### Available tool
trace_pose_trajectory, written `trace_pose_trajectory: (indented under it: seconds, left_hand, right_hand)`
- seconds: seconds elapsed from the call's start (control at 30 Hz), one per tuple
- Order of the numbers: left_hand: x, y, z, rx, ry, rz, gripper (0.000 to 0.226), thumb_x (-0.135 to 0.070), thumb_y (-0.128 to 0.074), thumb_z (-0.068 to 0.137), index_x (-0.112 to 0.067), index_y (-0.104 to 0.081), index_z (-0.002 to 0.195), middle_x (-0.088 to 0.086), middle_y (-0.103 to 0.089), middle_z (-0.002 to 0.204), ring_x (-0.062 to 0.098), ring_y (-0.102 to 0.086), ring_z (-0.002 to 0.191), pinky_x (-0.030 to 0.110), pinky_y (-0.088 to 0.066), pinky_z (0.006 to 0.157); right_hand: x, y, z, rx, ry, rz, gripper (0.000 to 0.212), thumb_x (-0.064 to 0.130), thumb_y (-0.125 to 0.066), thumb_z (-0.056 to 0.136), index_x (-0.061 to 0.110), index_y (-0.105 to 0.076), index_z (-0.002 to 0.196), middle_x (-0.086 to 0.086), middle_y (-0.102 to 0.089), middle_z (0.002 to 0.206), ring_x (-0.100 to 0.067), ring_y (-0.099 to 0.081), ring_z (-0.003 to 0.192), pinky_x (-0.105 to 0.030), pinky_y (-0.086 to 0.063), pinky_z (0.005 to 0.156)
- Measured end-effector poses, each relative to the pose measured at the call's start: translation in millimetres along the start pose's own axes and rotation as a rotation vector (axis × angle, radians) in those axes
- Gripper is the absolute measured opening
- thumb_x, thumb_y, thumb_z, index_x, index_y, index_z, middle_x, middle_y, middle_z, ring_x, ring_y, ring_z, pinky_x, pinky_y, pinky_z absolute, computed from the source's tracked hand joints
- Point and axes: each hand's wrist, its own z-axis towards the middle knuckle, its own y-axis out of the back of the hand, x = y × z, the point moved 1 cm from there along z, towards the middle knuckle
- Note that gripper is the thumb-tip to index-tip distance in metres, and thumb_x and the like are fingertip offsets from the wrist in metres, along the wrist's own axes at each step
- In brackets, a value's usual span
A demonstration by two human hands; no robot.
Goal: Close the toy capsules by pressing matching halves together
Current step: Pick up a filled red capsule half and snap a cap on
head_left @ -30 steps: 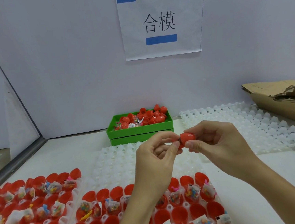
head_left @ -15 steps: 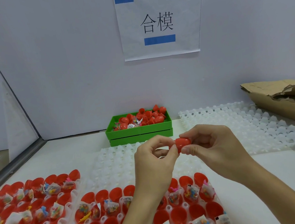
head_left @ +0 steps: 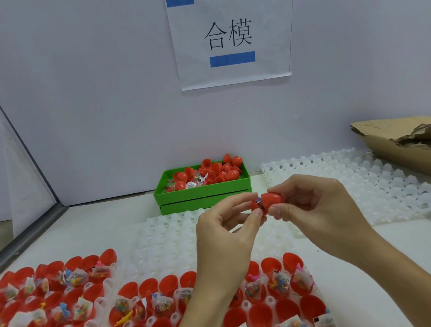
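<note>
Red capsule [head_left: 266, 203] held mid-air above counter [head_left: 356, 292], halves not fully joined, gap at seam with bit of toy showing; left hand [head_left: 225, 230] pinches left half, thumb and forefinger clamped; right hand [head_left: 314, 206] fingers curled round right half; two hands, one capsule held; two green trays [head_left: 201, 197] stacked behind, upper piled with red halves.

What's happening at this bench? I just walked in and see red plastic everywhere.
A person is closing a red toy capsule held above the table. The left hand pinches one half and the right hand grips the other; a bit of the toy shows at the seam, so it is not fully shut. Trays of open red halves with bagged toys wait below, and a green bin sits behind.
</note>
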Motion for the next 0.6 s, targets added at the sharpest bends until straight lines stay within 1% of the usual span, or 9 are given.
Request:
trace_pose_trajectory:
  seconds: [0.1, 0.2, 0.3, 0.37, 0.5, 0.6]
  left_hand:
    - [1.1, 1.5, 1.0, -0.02, -0.007, 0.023, 0.025, -0.012, -0.076, 0.084, -0.027, -0.071, 0.103, -0.01, -0.076, 0.091, 0.013, -0.073, 0.086, 0.028, -0.061, 0.079]
    - [0.0, 1.0, 2.2, -0.006, 0.021, -0.04, 0.015, -0.012, -0.073, 0.086, -0.02, -0.073, 0.099, -0.003, -0.076, 0.09, 0.017, -0.073, 0.086, 0.03, -0.06, 0.079]
    - [-0.1, 0.5, 3.1, -0.01, 0.047, -0.109, 0.011, -0.008, -0.07, 0.088, -0.015, -0.073, 0.096, 0.001, -0.076, 0.088, 0.018, -0.074, 0.084, 0.025, -0.059, 0.073]
    - [0.7, 0.7, 3.4, -0.005, 0.054, -0.123, 0.011, -0.008, -0.07, 0.088, -0.014, -0.073, 0.096, 0.002, -0.076, 0.088, 0.019, -0.074, 0.085, 0.023, -0.059, 0.073]
    - [1.3, 1.8, 2.8, -0.004, 0.059, -0.128, 0.016, -0.012, -0.074, 0.085, -0.019, -0.073, 0.099, 0.002, -0.076, 0.092, 0.02, -0.074, 0.089, 0.024, -0.059, 0.075]
    - [1.8, 4.7, 2.5, 0.03, 0.056, -0.081, 0.026, -0.014, -0.077, 0.082, -0.024, -0.073, 0.105, -0.002, -0.076, 0.097, 0.016, -0.072, 0.095, 0.03, -0.058, 0.083]
  right_hand:
    - [-0.6, -0.7, -0.2, 0.007, -0.008, 0.01, 0.024, 0.028, -0.076, 0.068, 0.022, -0.073, 0.091, 0.005, -0.076, 0.081, -0.013, -0.073, 0.075, -0.019, -0.058, 0.068]
    - [-0.4, -0.7, -0.1, 0.018, -0.013, 0.015, 0.026, 0.031, -0.076, 0.067, 0.022, -0.073, 0.092, 0.005, -0.076, 0.082, -0.015, -0.074, 0.077, -0.022, -0.059, 0.071]
    - [0.1, -1.4, -0.3, 0.031, -0.017, 0.028, 0.026, 0.031, -0.076, 0.067, 0.022, -0.073, 0.09, 0.006, -0.075, 0.082, -0.016, -0.074, 0.078, -0.024, -0.06, 0.072]
    - [0.2, -1.9, -0.4, 0.032, -0.018, 0.041, 0.026, 0.03, -0.076, 0.067, 0.02, -0.073, 0.091, 0.005, -0.076, 0.082, -0.016, -0.074, 0.078, -0.025, -0.06, 0.073]
    - [1.2, -2.6, -0.8, 0.019, -0.009, 0.037, 0.024, 0.028, -0.075, 0.067, 0.024, -0.072, 0.091, 0.007, -0.076, 0.084, -0.013, -0.074, 0.078, -0.02, -0.058, 0.072]
    - [2.0, -2.8, -0.8, 0.012, -0.003, 0.025, 0.024, 0.027, -0.075, 0.069, 0.021, -0.072, 0.092, 0.007, -0.076, 0.083, -0.013, -0.074, 0.077, -0.02, -0.058, 0.071]
